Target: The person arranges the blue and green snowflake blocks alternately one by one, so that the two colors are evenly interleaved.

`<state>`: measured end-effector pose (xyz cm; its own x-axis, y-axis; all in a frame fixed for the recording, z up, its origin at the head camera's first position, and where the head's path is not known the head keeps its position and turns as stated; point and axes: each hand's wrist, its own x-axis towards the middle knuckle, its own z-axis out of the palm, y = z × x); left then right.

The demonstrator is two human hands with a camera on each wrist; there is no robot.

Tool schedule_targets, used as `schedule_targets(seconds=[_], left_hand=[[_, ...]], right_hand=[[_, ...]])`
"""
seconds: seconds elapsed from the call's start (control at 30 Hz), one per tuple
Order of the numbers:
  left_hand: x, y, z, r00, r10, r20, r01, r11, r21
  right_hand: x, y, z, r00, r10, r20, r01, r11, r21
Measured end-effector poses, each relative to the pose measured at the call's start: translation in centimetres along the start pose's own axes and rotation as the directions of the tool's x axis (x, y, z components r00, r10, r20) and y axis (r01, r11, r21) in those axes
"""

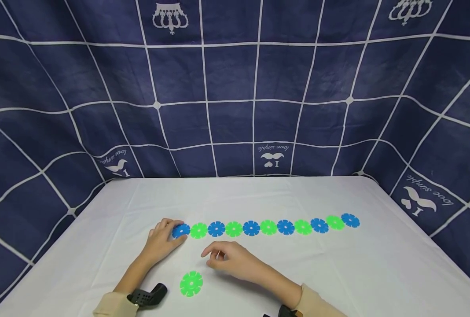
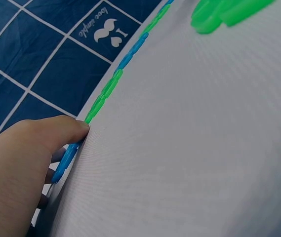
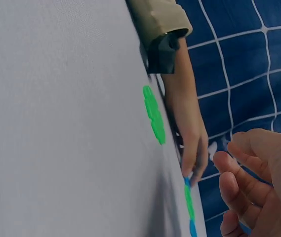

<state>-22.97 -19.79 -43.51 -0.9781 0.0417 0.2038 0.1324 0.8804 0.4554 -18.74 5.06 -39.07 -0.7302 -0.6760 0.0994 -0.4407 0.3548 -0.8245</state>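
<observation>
white table [image 1: 377, 273], probably cloth-covered, checked blue backdrop [image 1: 227, 88].

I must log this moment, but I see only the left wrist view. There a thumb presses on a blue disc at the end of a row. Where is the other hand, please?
Observer: The right hand hovers over the white table, just in front of the row of discs, with loosely curled fingers that hold nothing.
Operator: How long is that row?
Observer: Eleven discs, blue and green by turns; the left hand holds the blue end disc.
Operator: The green thing at my top edge?
Observer: A loose green disc, lying apart in front of the row, between both forearms.
</observation>
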Motion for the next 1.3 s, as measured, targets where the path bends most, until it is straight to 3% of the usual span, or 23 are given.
schedule_targets(seconds=[0.57, 0.8, 1.07, 1.3], left_hand=[[0.0, -0.2, 0.0, 0.999, 0.03, -0.031, -0.03, 0.999, 0.012], [-0.2, -0.6, 0.0, 0.999, 0.032, -0.038, -0.031, 0.999, 0.013], [0.0, -0.5, 0.3, 0.999, 0.031, -0.034, -0.031, 0.999, 0.015], [0.0, -0.4, 0.3, 0.999, 0.036, -0.031, -0.036, 0.999, 0.01]], right_hand=[[1.2, 1.3, 3.4, 1.0, -0.009, -0.009, 0.008, 1.0, -0.025], [1.0, 1.7, 3.7, 1.0, 0.001, 0.017, 0.002, 0.992, -0.128], [0.7, 1.9, 3.7, 0.997, -0.036, 0.07, 0.058, 0.936, -0.348], [0.6, 1.9, 3.9, 0.996, -0.048, 0.078, 0.077, 0.901, -0.428]])
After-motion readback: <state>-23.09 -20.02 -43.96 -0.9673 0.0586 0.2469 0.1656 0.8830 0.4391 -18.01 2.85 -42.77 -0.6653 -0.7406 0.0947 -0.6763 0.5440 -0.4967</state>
